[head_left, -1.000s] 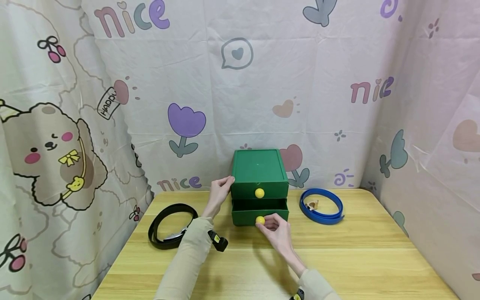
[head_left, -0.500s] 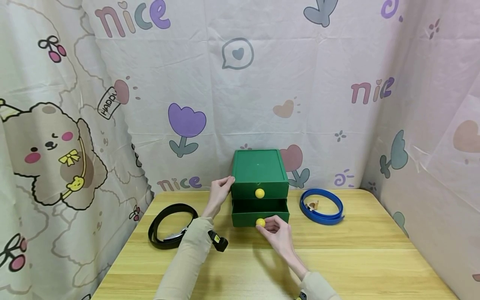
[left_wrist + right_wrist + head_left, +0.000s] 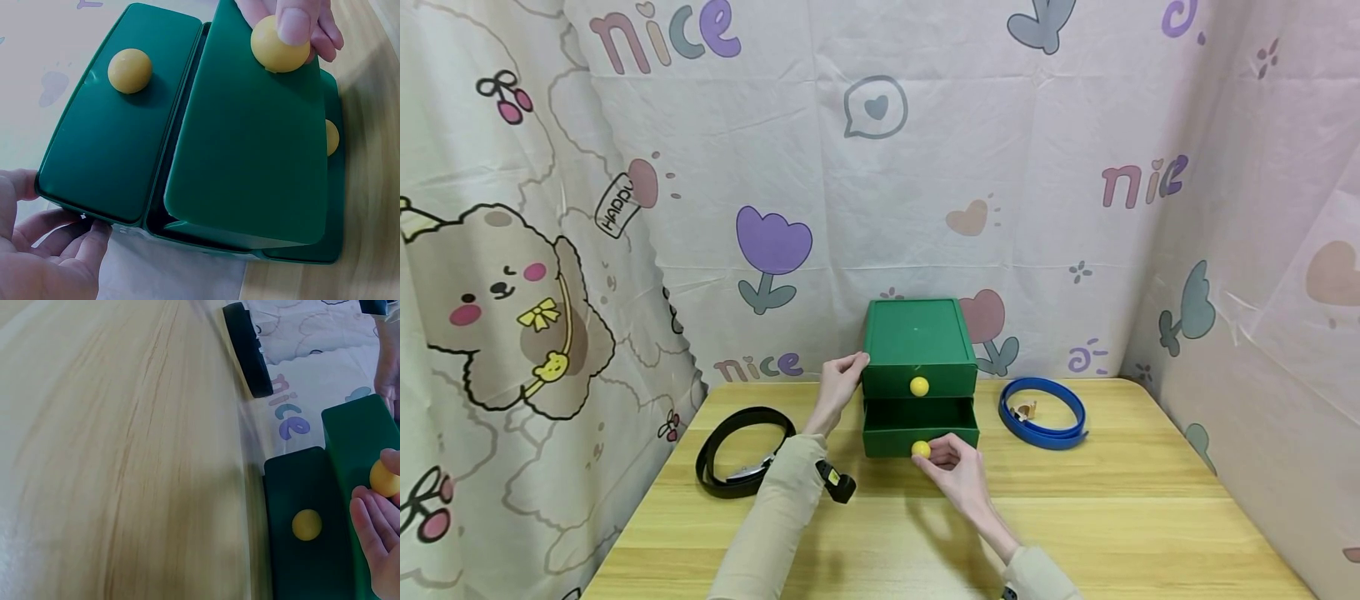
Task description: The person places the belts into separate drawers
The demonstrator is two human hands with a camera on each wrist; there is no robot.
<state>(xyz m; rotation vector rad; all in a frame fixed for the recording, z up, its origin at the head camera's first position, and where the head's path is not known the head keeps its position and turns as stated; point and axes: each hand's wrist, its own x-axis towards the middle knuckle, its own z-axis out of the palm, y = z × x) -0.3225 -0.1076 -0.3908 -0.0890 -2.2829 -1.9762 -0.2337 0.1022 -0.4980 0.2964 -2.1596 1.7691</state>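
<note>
A green drawer cabinet (image 3: 917, 333) with round yellow knobs stands at the back of the table. My left hand (image 3: 837, 385) grips its upper left edge, bent fingers (image 3: 94, 247) against the side. The middle drawer (image 3: 887, 442) is pulled partway out, and its visible inside holds nothing. My right hand (image 3: 961, 477) pinches that drawer's yellow knob (image 3: 921, 450) between thumb and fingers. Above it the top drawer (image 3: 887, 382) is closed. A lower drawer (image 3: 306, 562), also closed, shows below in the right wrist view; the pulled-out drawer hides it in the head view.
A coiled black belt (image 3: 707, 454) with a silver buckle lies on the wooden table (image 3: 1120, 533) left of the cabinet. To the right lies a coiled blue belt (image 3: 1052, 440) with a gold-coloured buckle. A printed curtain (image 3: 910, 183) hangs close behind the cabinet.
The middle drawer has slid slightly farther out toward me, with my right hand on its knob. My left hand has stayed at the cabinet's upper left edge.
</note>
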